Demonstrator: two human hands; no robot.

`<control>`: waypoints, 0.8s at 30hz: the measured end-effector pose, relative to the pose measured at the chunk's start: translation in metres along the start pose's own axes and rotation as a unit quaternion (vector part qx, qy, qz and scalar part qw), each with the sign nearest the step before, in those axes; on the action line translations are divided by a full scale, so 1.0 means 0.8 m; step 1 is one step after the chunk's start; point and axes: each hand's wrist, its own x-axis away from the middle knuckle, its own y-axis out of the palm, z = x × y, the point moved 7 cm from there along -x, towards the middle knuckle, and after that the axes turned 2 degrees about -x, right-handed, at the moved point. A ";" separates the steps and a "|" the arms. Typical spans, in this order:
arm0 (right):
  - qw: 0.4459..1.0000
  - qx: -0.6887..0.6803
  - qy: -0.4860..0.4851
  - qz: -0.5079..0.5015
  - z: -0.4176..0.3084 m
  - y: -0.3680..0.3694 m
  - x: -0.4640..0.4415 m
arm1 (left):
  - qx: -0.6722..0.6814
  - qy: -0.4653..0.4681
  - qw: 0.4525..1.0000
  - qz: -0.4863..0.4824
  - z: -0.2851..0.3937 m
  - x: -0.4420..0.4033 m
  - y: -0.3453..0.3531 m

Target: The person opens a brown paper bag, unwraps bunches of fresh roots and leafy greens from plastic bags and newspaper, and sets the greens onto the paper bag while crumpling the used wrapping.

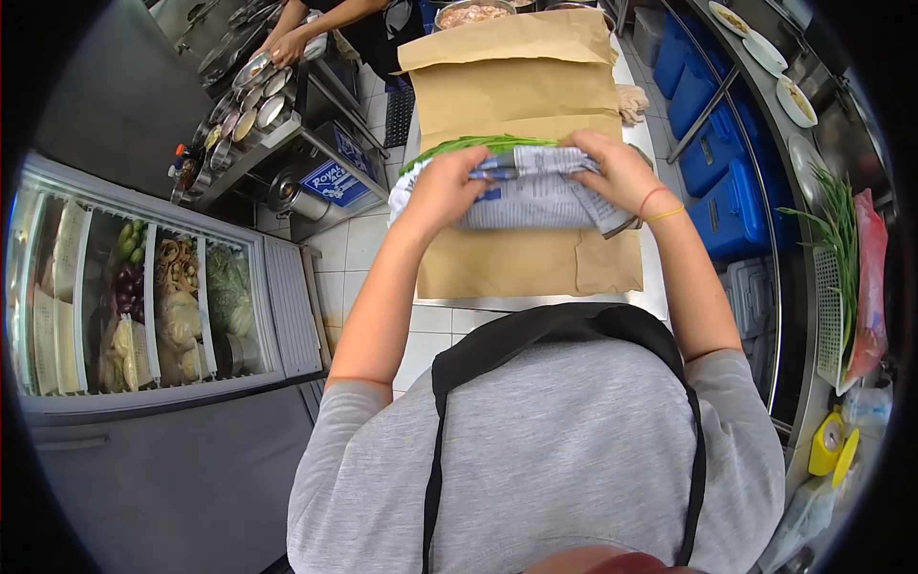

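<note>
On the metal table in front of me, brown paper (516, 263) lies spread out. Across it is a sheet of newspaper (526, 203), folded over a bunch of long green stalks (502, 143) that show along its far edge. My left hand (448, 189) grips the newspaper on its left part, fingers curled over the top. Toward the other end, my right hand (617, 174) pinches the paper between thumb and fingers. Most of the greens are hidden under the newspaper.
A glass-fronted fridge (273, 306) with bagged vegetables stands at left. Beyond it, a co-worker's hands (285, 46) hold a metal bowl over a counter. Blue bins (727, 206) sit under the right shelf, which carries plates, a white basket (830, 316) of greens and a yellow scale (830, 445).
</note>
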 end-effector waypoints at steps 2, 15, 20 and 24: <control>0.993 -0.058 -0.059 0.084 -0.020 -0.019 -0.008 | -0.030 -0.011 0.999 0.040 0.004 -0.020 -0.017; 0.995 0.083 -0.008 0.049 -0.003 0.020 -0.022 | -0.241 0.022 0.968 0.061 0.009 -0.001 0.000; 0.990 0.074 -0.012 0.116 -0.019 0.009 -0.026 | -0.242 0.084 0.958 0.130 0.028 -0.011 -0.014; 0.993 0.040 -0.022 0.110 0.001 0.002 -0.032 | -0.230 0.095 0.957 0.147 0.041 -0.012 -0.021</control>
